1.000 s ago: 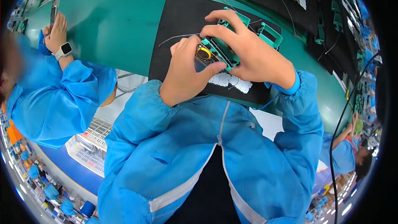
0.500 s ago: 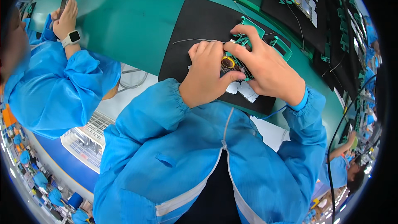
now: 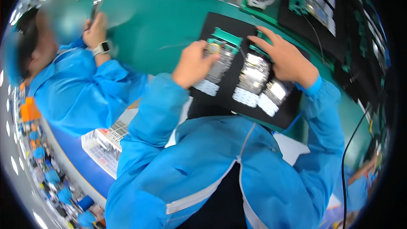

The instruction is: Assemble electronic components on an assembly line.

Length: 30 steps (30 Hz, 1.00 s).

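While the left hand (image 3: 193,65) curls against the nine-o'clock edge of the left circuit board (image 3: 218,70), that board lies toward nine o'clock on the black mat (image 3: 225,88). Likely light, stiff, fragile; best held by its side edges or the green frame (image 3: 229,37) at one o'clock. The right hand (image 3: 292,61), two fingers apart, covers part of the right board (image 3: 275,95). Thumb unseen there; blur, so cannot tell whether either hand pinches.

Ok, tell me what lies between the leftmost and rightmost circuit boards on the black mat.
In the head view, the middle circuit board lies between the leftmost circuit board and the rightmost circuit board.
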Motion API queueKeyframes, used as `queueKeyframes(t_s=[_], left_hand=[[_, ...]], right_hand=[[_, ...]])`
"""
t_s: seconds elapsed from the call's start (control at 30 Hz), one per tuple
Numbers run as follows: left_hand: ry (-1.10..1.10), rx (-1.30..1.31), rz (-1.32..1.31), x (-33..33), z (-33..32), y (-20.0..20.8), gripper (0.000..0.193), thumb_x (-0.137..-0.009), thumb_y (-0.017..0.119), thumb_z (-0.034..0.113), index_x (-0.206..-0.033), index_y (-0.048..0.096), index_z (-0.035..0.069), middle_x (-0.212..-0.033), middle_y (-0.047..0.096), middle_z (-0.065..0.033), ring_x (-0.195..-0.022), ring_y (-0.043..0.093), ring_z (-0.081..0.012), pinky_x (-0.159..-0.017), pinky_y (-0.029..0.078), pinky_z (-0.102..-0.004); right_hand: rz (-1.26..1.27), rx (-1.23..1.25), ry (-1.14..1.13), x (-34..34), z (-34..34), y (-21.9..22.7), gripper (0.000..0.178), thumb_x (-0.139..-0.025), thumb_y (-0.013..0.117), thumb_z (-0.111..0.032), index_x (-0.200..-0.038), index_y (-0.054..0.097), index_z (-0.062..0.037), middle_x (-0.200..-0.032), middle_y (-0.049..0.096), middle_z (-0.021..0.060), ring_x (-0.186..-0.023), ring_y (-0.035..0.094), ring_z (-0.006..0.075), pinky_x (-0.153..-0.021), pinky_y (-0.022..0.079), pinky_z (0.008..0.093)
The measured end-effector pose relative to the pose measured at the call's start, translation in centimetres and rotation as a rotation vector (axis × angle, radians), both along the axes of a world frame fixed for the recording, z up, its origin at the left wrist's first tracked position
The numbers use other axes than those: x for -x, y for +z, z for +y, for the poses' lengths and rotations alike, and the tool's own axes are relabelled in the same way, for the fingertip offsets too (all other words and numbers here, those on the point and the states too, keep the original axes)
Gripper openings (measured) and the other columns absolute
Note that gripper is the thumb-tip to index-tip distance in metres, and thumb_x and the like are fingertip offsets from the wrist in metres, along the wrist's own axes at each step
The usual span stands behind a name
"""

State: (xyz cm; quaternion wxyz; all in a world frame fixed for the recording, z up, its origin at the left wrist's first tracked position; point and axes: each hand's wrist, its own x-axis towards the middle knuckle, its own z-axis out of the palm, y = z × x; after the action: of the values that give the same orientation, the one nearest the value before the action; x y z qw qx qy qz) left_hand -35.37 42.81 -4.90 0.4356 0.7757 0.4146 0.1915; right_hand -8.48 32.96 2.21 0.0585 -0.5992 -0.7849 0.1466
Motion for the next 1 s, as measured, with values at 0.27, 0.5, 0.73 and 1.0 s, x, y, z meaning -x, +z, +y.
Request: queueKeyframes(t_s=[0.27,0.5,0.73,1.0], left_hand=[[-0.043,-0.771,-0.214,-4.1,-6.2,5.8,0.042,-0.067,0.080,0.020,-0.104,0.065,0.008,-0.112,0.057,-0.0126,-0.104,0.055,-0.0334,-0.089,0.040,-0.0473],[-0.162,-0.892,-0.212,-7.1,-7.1,6.6,0.018,-0.072,0.077,0.021,-0.078,0.063,0.009,-0.086,0.054,-0.0080,-0.086,0.051,-0.0260,-0.081,0.040,-0.0420],[-0.258,-0.386,-0.564,-8.2,-6.4,6.0,0.020,-0.076,0.076,0.017,-0.080,0.062,0.003,-0.083,0.056,-0.0131,-0.078,0.057,-0.0335,-0.069,0.047,-0.0422],[-0.107,0.509,-0.562,-9.1,-10.7,3.9,0.031,-0.082,0.079,0.018,-0.101,0.063,-0.002,-0.088,0.069,-0.0060,-0.078,0.061,-0.0086,-0.070,0.052,-0.0277]], right_hand=[[0.225,-0.067,-0.020,0.2,0.1,2.4,0.079,-0.052,0.053,0.023,-0.125,0.051,-0.0084,-0.142,0.041,0.0189,-0.119,0.050,0.0478,-0.093,0.047,0.0474],[0.332,-0.058,-0.059,1.3,-2.6,5.6,0.074,-0.053,0.051,0.017,-0.123,0.050,-0.0051,-0.144,0.039,0.0183,-0.113,0.055,0.0459,-0.092,0.048,0.0420],[0.475,-0.209,-0.100,-0.8,-6.0,4.1,0.063,-0.065,0.058,0.007,-0.126,0.049,-0.0060,-0.144,0.039,0.0226,-0.132,0.043,0.0410,-0.108,0.037,0.0415],[0.455,-0.326,-0.145,-1.1,-7.5,1.6,0.075,-0.060,0.072,0.011,-0.128,0.048,-0.0099,-0.138,0.040,0.0158,-0.096,0.061,0.0366,-0.074,0.053,0.0411]])
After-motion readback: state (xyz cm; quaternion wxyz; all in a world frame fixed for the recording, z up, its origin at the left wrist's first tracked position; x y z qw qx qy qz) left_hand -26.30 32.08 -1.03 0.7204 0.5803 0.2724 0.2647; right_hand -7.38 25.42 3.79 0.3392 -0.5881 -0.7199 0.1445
